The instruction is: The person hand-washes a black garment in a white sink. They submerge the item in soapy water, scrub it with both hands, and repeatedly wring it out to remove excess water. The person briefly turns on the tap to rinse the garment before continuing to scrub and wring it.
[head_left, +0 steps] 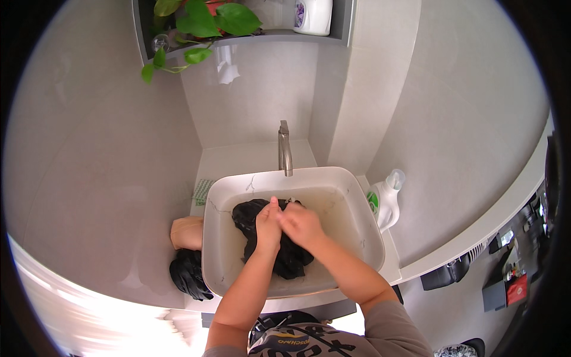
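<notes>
A black wet garment (291, 262) lies bunched in a white sink (357, 185) that holds cloudy water. Over the middle of the basin, my left hand (269, 226) is closed on the garment with its thumb upward; its other fingers are mostly hidden. Close beside it, my right hand (302, 226) is curled into a fist on the same cloth, slightly blurred. Part of the garment spreads to the left of my hands, and another part hangs below them into the water.
A metal faucet (285, 149) rises behind the sink. A white detergent bottle (389, 199) stands at right. On the left lie a black cloth bundle (190, 275), a tan item (187, 232) and a green patterned cloth (203, 193). Above is a shelf (279, 40) with a leafy plant (199, 21).
</notes>
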Available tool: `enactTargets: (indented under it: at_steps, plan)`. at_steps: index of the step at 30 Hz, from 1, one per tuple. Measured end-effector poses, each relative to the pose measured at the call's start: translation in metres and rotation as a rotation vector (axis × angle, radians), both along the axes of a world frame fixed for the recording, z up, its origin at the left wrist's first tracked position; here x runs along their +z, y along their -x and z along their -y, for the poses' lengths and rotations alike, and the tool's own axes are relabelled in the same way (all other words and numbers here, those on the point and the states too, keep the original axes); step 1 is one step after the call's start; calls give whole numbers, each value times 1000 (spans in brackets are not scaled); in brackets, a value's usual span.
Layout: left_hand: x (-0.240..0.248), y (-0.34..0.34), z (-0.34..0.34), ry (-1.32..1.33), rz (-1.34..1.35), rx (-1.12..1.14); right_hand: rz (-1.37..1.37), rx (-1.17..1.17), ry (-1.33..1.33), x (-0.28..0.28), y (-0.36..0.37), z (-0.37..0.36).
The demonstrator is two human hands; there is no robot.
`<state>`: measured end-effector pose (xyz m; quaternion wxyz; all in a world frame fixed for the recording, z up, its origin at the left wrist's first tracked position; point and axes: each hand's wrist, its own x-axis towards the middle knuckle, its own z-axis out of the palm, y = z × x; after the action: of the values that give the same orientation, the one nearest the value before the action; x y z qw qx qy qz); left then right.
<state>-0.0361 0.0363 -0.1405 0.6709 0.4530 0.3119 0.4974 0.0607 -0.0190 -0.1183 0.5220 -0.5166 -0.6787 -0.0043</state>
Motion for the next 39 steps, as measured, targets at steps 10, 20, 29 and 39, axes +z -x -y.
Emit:
enactTargets:
  at_steps: [10, 20, 29, 39]
  plan:
    - [13, 1, 13, 189, -6, -91, 176, -202, -56, -2, 3, -10]
    - [5, 16, -20, 541, 220, 291, -51, -280, 15, 8, -38, -8]
    - [8, 24, -27, 419, 336, 267, 58, -98, 141, 1, -14, -10]
    - [3, 4, -5, -389, -305, 119, -647, 74, 219, -16, -43, -22]
